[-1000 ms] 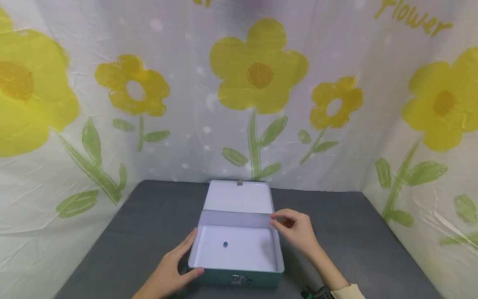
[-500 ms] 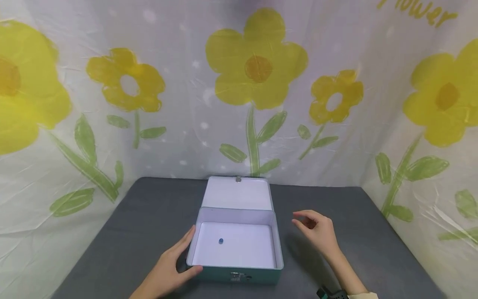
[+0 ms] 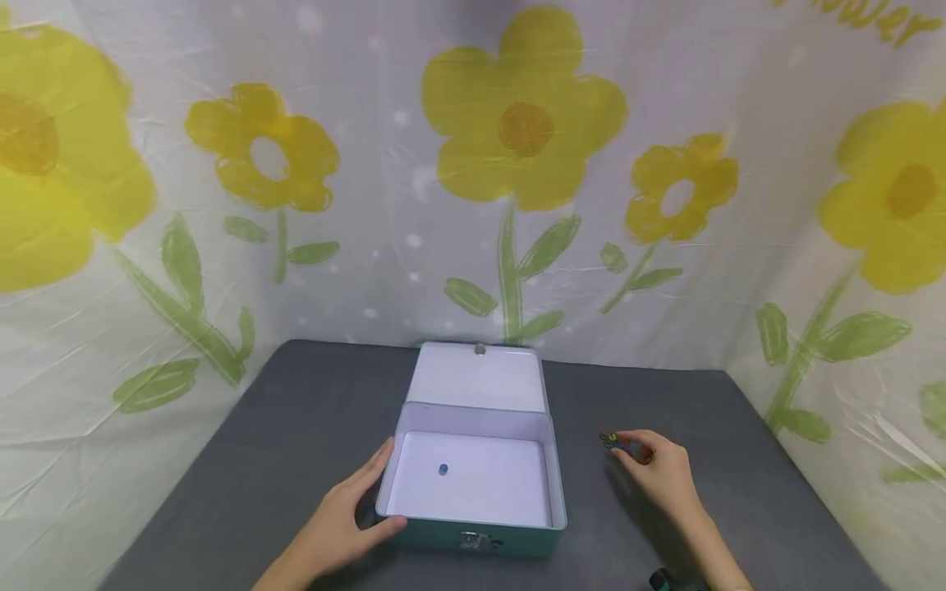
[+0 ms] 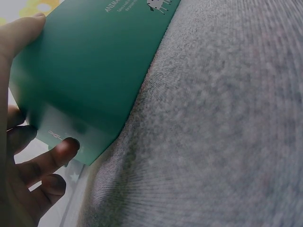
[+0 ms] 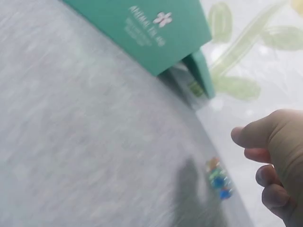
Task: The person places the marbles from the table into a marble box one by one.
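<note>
A green metal box (image 3: 473, 535) with a white inside stands with its lid (image 3: 479, 376) swung back. On its floor lies one small blue marble (image 3: 443, 469). My left hand (image 3: 338, 519) rests on the box's left side, thumb at the front corner and long fingers spread along the rim; the left wrist view shows fingers (image 4: 64, 151) against the green wall. To the right of the box, my right hand (image 3: 661, 476) is over several colourful, glassy marbles (image 5: 218, 182) on the table. Thumb and forefinger are bent with a gap, and nothing is visibly held.
The box stands on a dark grey cloth-covered table (image 3: 318, 410). A pale curtain (image 3: 384, 271) printed with yellow flowers hangs behind and at both sides. A metal latch (image 3: 473, 540) sits on the box's front.
My right hand has moved right, from the box's back right rim to the marbles, which it hid before. My left hand and the box stay together; the head view has shifted slightly.
</note>
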